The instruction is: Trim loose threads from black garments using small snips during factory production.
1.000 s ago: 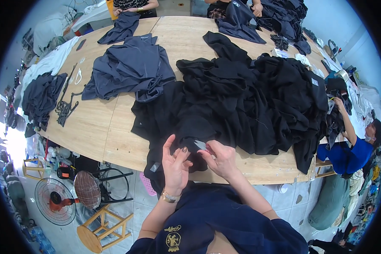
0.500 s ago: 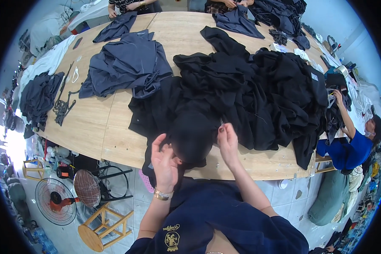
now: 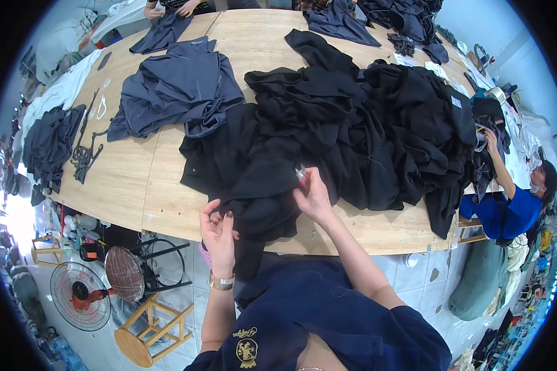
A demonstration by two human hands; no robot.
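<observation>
A black garment [image 3: 260, 207] lies in front of me at the near edge of the table, part of it hanging over. My left hand [image 3: 218, 238], with a watch on the wrist, has curled fingers at the garment's left edge and grips the cloth there. Small thread snips [image 3: 301, 176] with red on them are held in my right hand [image 3: 315, 196], over the garment's right side. Their tips point away from me, and my fingers hide much of them. A large heap of black garments [image 3: 408, 136] spreads behind and to the right.
Grey-blue garments [image 3: 173, 93] are piled on the wooden table [image 3: 120, 179] at left. Straps [image 3: 86, 154] lie beside a darker pile [image 3: 49, 142]. A co-worker in blue [image 3: 507, 213] works at right; others stand across. A fan [image 3: 80, 297] and wooden stool [image 3: 151, 331] stand at lower left.
The dark round shape that covered the garment between my hands is gone from view, and the cloth shows there. My right hand has shifted left, and the red snips now show in it.
</observation>
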